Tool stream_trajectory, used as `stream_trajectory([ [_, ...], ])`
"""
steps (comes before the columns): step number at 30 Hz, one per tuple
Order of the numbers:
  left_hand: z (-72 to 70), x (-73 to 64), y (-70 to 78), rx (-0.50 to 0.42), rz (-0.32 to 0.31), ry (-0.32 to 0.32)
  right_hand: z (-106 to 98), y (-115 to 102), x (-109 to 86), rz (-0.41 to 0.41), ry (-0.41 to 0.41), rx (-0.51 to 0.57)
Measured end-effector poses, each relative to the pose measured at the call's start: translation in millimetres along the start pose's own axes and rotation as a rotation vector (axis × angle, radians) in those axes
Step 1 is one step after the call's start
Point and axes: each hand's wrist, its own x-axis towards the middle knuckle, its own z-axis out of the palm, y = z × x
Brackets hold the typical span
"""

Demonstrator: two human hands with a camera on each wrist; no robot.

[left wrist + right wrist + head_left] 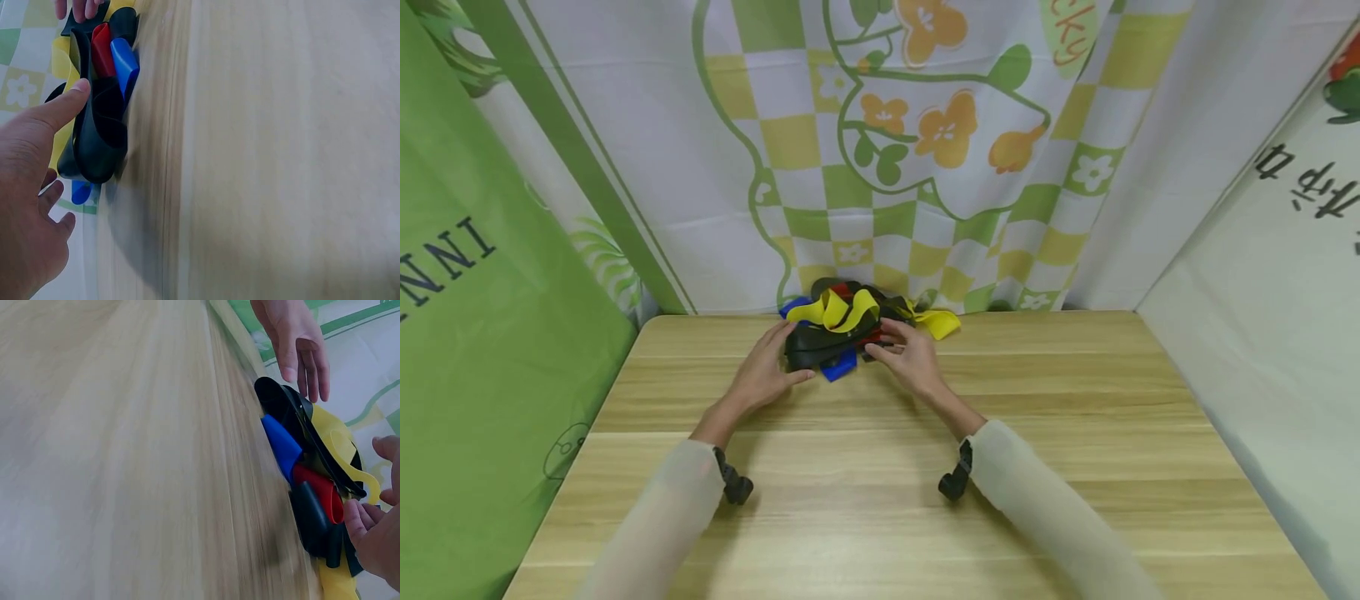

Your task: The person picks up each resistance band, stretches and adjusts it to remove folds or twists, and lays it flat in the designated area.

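A heap of flat, rubbery-looking exercise bands lies at the table's back edge, with looped black bands (811, 348), a curling yellow band (842, 310), a blue band (840, 365) and a red band (320, 492). My left hand (765, 371) reaches round the heap's left end, thumb apart from the fingers, with no band gripped. At the right end is my right hand (912, 358), its thumb and fingers spread beside the red and black folds. Whether its fingertips touch the bands is hard to tell. In the left wrist view, the left thumb (65, 106) overlaps the black loop.
The wood-grained table (850, 500) stretches toward me in front of the heap. Behind it hangs a checked, flowered curtain (925, 208). A green cloth (490, 333) hangs on the left, a white one (1262, 333) on the right.
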Motion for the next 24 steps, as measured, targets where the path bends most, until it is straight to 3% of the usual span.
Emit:
stream_trajectory([
  [6, 4.3, 10.6, 2.4, -0.026, 0.007, -0.001, 13.6, -1.4, 10.0, 0.085, 0.044, 0.049],
  [15, 8.3, 18.9, 2.0, -0.013, 0.017, 0.007, 24.2, 0.6, 19.3, 0.124, 0.084, 0.009],
  [18, 7.5, 19.4, 1.3, 0.006, 0.018, 0.006, 26.7, 3.4, 21.4, 0.157, 0.106, 0.061],
  [24, 5.0, 21.4, 2.2, 0.071, 0.084, 0.018, 29.4, 7.3, 23.0, 0.203, 0.178, 0.182],
])
